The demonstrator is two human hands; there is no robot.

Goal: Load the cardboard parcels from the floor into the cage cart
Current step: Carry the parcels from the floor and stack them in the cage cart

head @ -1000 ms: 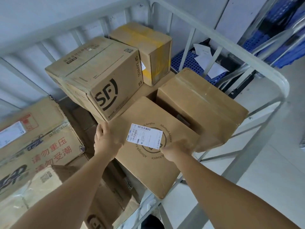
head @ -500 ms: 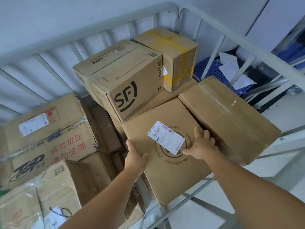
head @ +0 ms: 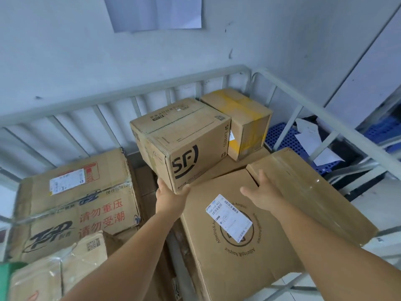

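Note:
A flat brown parcel [head: 238, 261] with a white shipping label and a round printed logo lies in the cage cart [head: 152, 89], on top of other boxes. My left hand [head: 171, 197] grips its far left corner, thumb on top, right below the SF-printed box [head: 184, 144]. My right hand [head: 263, 191] rests flat on the parcel's far edge with fingers spread, touching the tape-covered box [head: 308, 192] beside it.
A box with yellow tape [head: 243, 120] stands in the cart's back corner. A large box with red Chinese print [head: 76, 203] and a smaller wrapped box [head: 65, 266] fill the left side. Outside the right rail [head: 325, 118] lie blue crates [head: 282, 137] and papers.
The labelled parcel has slid further in, up against the SF box. My hands moved from its near sides to its far edge; the right one opened flat. My view tilted up.

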